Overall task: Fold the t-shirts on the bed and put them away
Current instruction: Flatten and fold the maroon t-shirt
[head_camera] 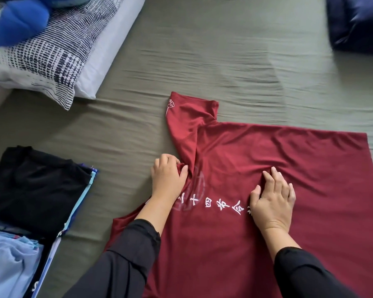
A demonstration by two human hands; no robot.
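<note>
Red t-shirt (pixel 267 168) with white printed characters lay spread flat on the olive-green bed (pixel 202 61), one sleeve pointing away from the person. In the head view, the left hand (pixel 168 177) gripped a bunch of cloth at the shirt's left edge, just below that sleeve, its fingers (pixel 172 162) curled round the gathered fabric. The right hand (pixel 272 201) rested on the middle of the shirt, its fingers slightly spread and pressing down on the cloth beside the printed line. Both arms wore black sleeves (pixel 129 254). Left of the shirt, well apart from it, sat a stack of folded clothes (pixel 30 186) with a black garment on top. Beyond the shirt to the left lay a black-and-white patterned pillow (pixel 52 50) with a blue plush toy (pixel 17 20) on it; beyond it to the right, a dark navy cushion (pixel 357 22).
</note>
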